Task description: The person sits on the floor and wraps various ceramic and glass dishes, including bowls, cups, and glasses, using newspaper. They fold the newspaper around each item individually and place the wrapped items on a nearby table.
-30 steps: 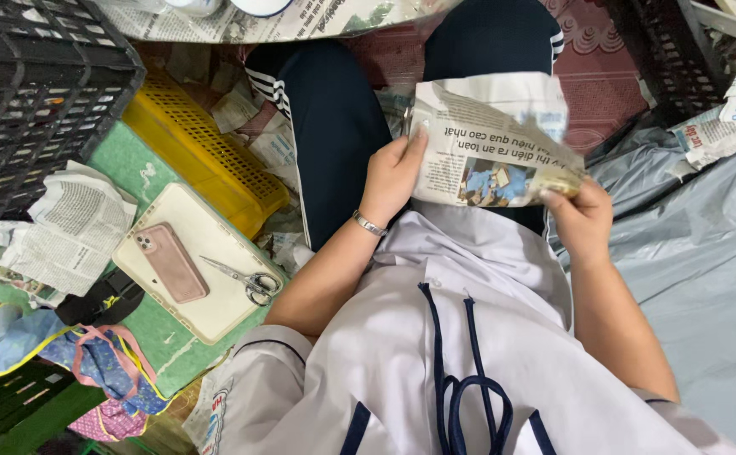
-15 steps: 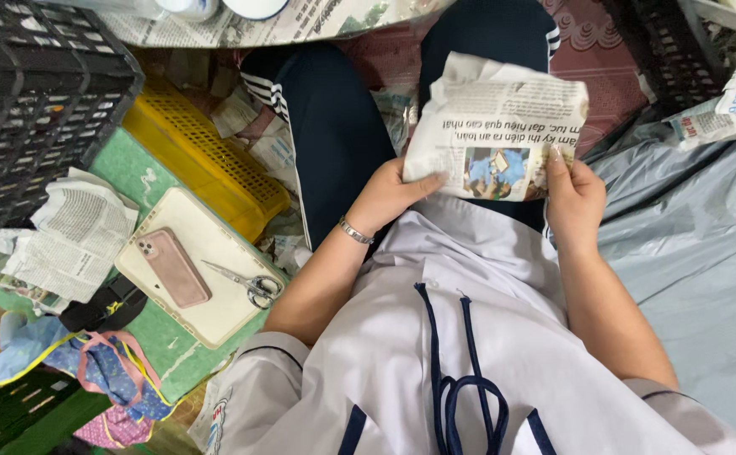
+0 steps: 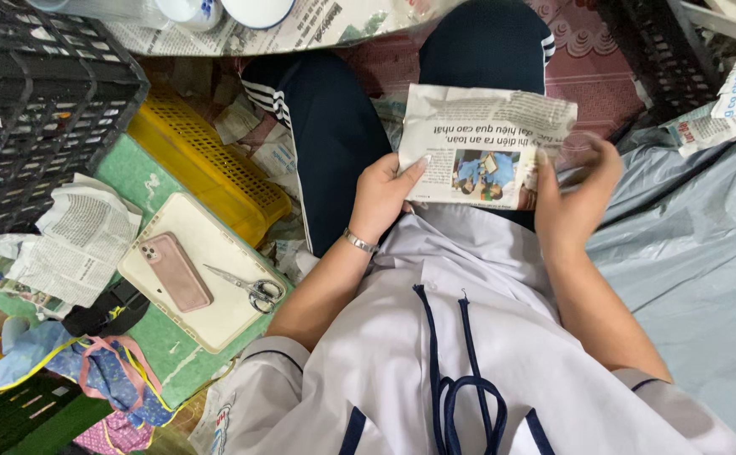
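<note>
Flattened since a moment ago, the newspaper sheet (image 3: pixel 486 143) now lies spread over the lap between 2 hands. Left hand (image 3: pixel 382 195), at 9 o'clock of it, pinches its edge with thumb on top. Right hand (image 3: pixel 577 198), at 3 o'clock, is half open, fingers touching the sheet's edge.

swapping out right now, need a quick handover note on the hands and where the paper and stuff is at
Left hand: grips the left edge of the newspaper sheet, thumb on top.
Right hand: at the sheet's right edge, blurred; grip unclear.
The sheet is held flat and open over the lap, printed side up.
To the left on the floor: scissors and a pink phone lie on a cream board, beside a yellow basket and a black crate.
Done: sheet in hand, spread out.
Left: no fold or wrap shows yet; scissors untouched.
</note>
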